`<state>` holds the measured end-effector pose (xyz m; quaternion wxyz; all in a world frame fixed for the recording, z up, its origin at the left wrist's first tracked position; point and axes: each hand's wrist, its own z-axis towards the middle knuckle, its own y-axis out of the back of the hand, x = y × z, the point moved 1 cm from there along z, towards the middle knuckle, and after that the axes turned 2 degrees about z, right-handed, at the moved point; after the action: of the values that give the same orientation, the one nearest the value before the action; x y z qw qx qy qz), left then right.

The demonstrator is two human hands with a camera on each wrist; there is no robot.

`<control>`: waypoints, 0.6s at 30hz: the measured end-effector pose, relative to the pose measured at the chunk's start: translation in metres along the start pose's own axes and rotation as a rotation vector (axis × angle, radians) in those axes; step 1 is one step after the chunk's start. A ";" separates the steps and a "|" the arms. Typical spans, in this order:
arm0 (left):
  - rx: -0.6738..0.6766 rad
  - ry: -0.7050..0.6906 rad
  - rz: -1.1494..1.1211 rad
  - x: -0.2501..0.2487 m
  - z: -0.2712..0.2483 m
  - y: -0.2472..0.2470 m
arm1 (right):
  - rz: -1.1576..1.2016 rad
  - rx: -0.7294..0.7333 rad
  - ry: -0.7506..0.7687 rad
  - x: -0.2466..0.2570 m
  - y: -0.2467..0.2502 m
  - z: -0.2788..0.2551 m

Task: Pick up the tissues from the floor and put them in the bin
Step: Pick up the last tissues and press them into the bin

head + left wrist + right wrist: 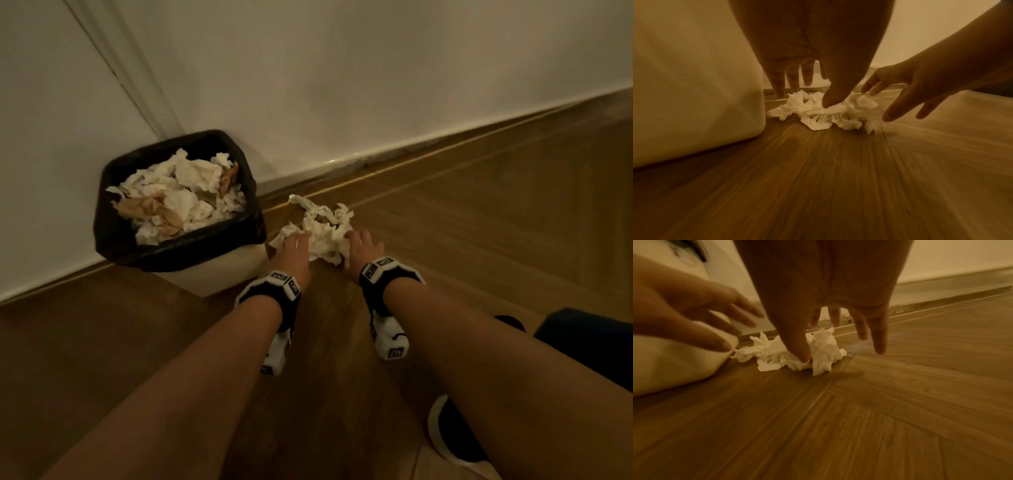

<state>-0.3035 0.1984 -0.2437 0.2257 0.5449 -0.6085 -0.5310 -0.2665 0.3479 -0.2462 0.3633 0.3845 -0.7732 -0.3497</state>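
A pile of crumpled white tissues lies on the wooden floor just right of the bin. The bin is cream with a black liner and is heaped with white and brown tissues. My left hand reaches down on the pile's left side with straight, spread fingers. In the left wrist view its thumb touches the tissues. My right hand comes down on the pile's right side, also spread. Its thumb presses into the tissues. Neither hand has closed around the pile.
The bin stands in a corner against the white wall, with a skirting strip running behind the pile. A black-and-white shoe and a dark blue object are at the lower right.
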 end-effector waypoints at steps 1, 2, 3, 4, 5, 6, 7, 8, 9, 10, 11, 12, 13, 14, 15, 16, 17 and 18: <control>-0.011 -0.022 0.036 0.001 0.007 -0.002 | -0.012 0.019 0.014 -0.001 -0.003 0.004; -0.016 -0.036 0.076 0.002 0.015 -0.003 | -0.046 0.043 0.024 -0.002 -0.005 0.007; -0.012 -0.034 0.106 0.003 0.022 -0.004 | -0.084 0.063 0.033 -0.004 -0.007 0.011; 0.000 -0.018 0.121 0.004 0.029 -0.005 | -0.108 0.082 0.037 -0.005 -0.010 0.013; 0.023 0.003 0.124 0.005 0.035 -0.006 | -0.113 0.103 0.042 -0.007 -0.012 0.016; 0.055 0.029 0.115 0.006 0.039 -0.008 | -0.112 0.117 0.051 -0.007 -0.014 0.017; 0.091 0.065 0.080 0.008 0.043 -0.011 | -0.116 0.121 0.064 -0.008 -0.017 0.018; 0.123 0.114 0.024 0.009 0.044 -0.015 | -0.124 0.119 0.069 -0.008 -0.019 0.018; 0.142 0.167 -0.025 0.011 0.042 -0.018 | -0.129 0.100 0.076 -0.010 -0.021 0.020; 0.144 0.212 -0.033 0.012 0.040 -0.023 | -0.125 0.077 0.072 -0.011 -0.022 0.019; 0.125 0.236 0.008 0.013 0.036 -0.028 | -0.114 0.043 0.074 -0.013 -0.023 0.020; 0.088 0.240 0.068 0.013 0.033 -0.031 | -0.099 0.013 0.064 -0.015 -0.022 0.019; 0.059 0.233 0.110 0.014 0.030 -0.033 | -0.077 -0.007 0.058 -0.017 -0.022 0.019; 0.054 0.221 0.128 0.014 0.028 -0.035 | -0.064 -0.018 0.056 -0.017 -0.020 0.016; 0.075 0.207 0.112 0.015 0.028 -0.035 | -0.064 -0.039 0.053 -0.017 -0.018 0.014; 0.112 0.201 0.063 0.016 0.028 -0.035 | -0.037 -0.049 0.027 -0.018 -0.015 0.012; 0.153 0.211 0.003 0.016 0.028 -0.033 | -0.004 -0.062 -0.006 -0.021 -0.013 0.013; 0.177 0.224 -0.039 0.017 0.028 -0.032 | 0.047 -0.059 -0.047 -0.021 -0.009 0.011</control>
<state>-0.3186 0.1991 -0.2870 0.2328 0.6300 -0.6135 -0.4153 -0.2630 0.3646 -0.2650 0.3643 0.3469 -0.7798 -0.3726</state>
